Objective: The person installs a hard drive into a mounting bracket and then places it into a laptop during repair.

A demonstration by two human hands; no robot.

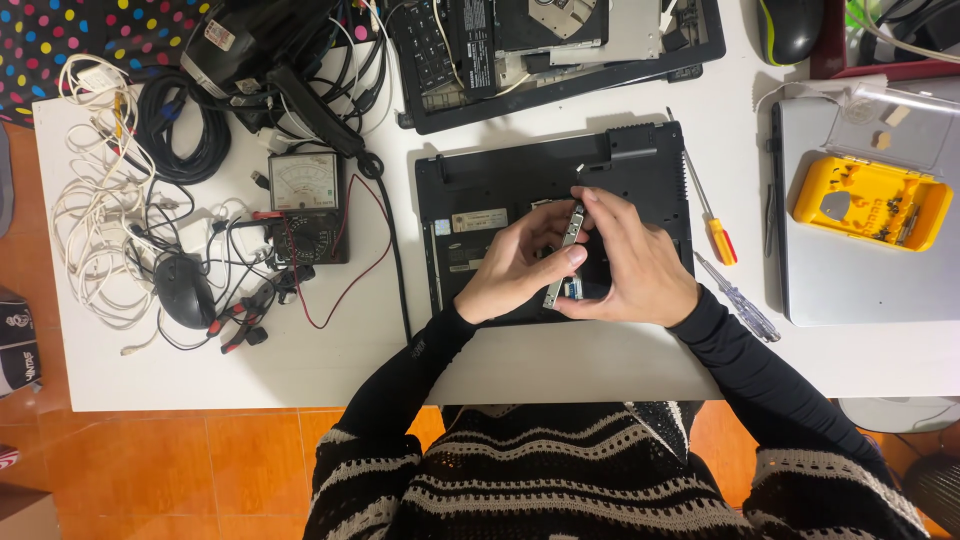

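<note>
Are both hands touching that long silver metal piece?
Touching. The head view shows the left hand and right hand both pinching the narrow silver metal bracket, fingers wrapped on it, above the upside-down black laptop.

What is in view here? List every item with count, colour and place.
metal bracket: 1, silver, held in both hands
laptop base: 1, black, table centre
dismantled laptop: 1, black, top centre
screwdrivers: 2, orange and clear blue handles, right of the base
closed laptop: 1, silver, right
screw box: 1, yellow, on the closed laptop
analog multimeter: 1, black, left of centre
mice: 2, black, left and top right
cables: several, white and black, left
left hand: on the bracket
right hand: on the bracket
</note>
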